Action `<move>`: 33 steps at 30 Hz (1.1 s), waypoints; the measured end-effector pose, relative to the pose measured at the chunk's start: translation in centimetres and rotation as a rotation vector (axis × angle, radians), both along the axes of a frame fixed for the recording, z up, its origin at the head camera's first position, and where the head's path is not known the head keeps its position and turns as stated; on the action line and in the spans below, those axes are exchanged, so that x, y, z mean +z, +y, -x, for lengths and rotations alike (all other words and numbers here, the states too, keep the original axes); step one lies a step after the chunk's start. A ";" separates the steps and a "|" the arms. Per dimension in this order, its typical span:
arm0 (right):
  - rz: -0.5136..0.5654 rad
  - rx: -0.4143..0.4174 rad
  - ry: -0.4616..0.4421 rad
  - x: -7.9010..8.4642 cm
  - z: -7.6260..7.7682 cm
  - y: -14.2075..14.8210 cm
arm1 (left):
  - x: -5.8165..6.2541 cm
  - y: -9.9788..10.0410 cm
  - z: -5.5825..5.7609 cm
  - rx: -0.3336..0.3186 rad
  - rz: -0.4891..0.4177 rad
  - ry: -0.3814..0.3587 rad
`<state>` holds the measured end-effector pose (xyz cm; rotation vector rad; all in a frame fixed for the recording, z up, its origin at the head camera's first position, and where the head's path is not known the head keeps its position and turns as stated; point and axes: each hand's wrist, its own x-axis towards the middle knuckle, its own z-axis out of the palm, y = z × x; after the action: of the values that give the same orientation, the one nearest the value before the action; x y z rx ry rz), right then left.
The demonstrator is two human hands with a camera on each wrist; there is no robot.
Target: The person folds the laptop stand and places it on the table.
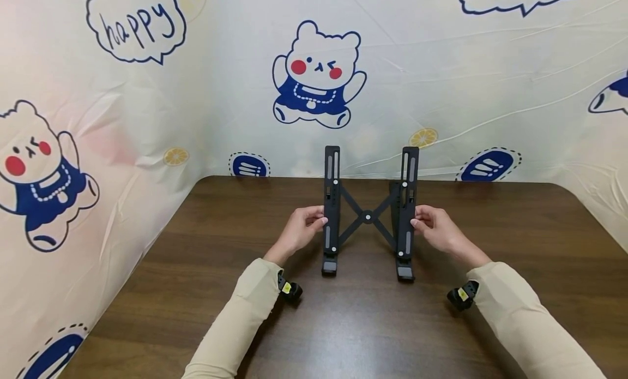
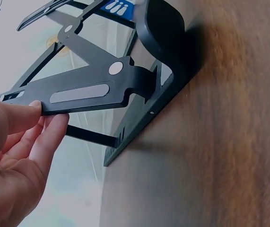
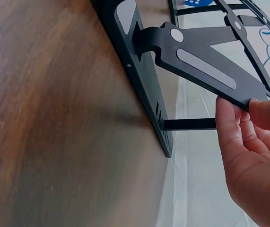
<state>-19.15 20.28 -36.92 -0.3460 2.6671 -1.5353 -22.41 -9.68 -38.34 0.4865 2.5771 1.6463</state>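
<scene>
Both the left hand [image 1: 299, 232] and right hand [image 1: 438, 229] pinch the side bars [image 1: 331, 204] of the stand [image 1: 368, 217] on the worktop [image 1: 324, 335]. It looks light, stiff, maybe slippery; best held there, away from the crossing arms [image 1: 353, 230].

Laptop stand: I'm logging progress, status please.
Left fingers pinching left rail; right fingers pinching right rail. Laptop stand unfolded, X-brace spread. No obstruction visible.
</scene>
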 end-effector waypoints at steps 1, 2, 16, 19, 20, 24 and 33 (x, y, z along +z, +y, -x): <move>0.003 0.004 -0.003 0.0 0.0 -0.1 | 0.0 0.1 0.0 -0.001 -0.002 0.000; 0.006 0.008 -0.003 0.0 0.0 -0.1 | 0.0 0.1 -0.1 -0.001 0.000 -0.002; 0.052 0.044 0.031 -0.2 -0.1 -1.3 | 0.2 1.1 -0.6 -0.028 0.035 -0.012; 0.053 0.059 0.028 -0.3 0.0 -1.5 | 0.1 1.4 -0.7 -0.038 0.035 -0.006; 0.049 0.061 0.026 -0.3 0.0 -1.6 | 0.0 1.5 -0.7 -0.040 0.034 -0.004; 0.036 0.067 0.024 -0.4 0.0 -1.9 | 0.0 2.0 -0.8 -0.053 0.035 0.007; 0.050 0.085 0.042 -0.5 0.0 -2.7 | 0.0 2.7 -1.1 -0.077 0.033 0.023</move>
<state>-19.10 17.55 -37.44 -0.4930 2.6112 -1.5894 -21.36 -7.03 -38.36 0.5983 2.5624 1.5810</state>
